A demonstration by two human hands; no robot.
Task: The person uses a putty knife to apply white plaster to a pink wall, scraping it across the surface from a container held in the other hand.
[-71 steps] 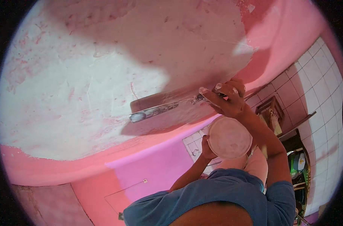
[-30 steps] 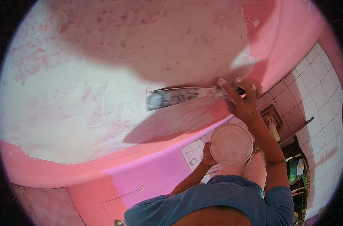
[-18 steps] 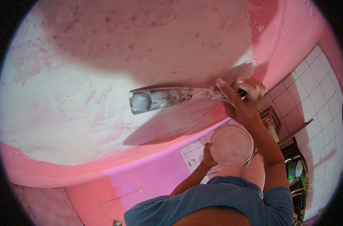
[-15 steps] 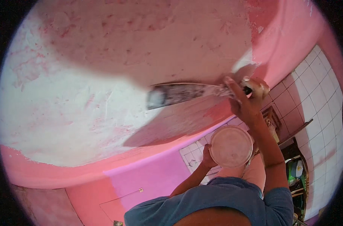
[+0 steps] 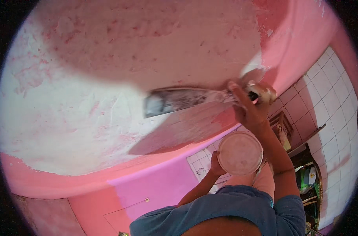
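My right hand (image 5: 253, 100) is closed on a long, wide putty knife (image 5: 173, 100), smeared white, whose blade lies at the pink wall (image 5: 305, 23) over a broad white, mottled patch of filler (image 5: 49, 129). The blade and fingertips are slightly blurred. Below it, my left hand (image 5: 216, 163) grips a round pale tub (image 5: 240, 153) by its side; a whitish, pinkish substance shows in its round top. A large shadow covers the upper part of the patch, and another falls under the blade.
My bare foot (image 5: 281, 135) rests on a wooden support (image 5: 291, 124). White square tiles (image 5: 330, 102) run along the right, with a dark recess holding assorted items (image 5: 310, 181). A purple painted area (image 5: 155, 181) with a cable and small socket (image 5: 147, 200) lies at the lower left.
My right hand and the putty knife have moved up and rightward since the earliest frame, shifting to and fro sideways; just now slightly leftward. The tub has shifted a little downward in view.
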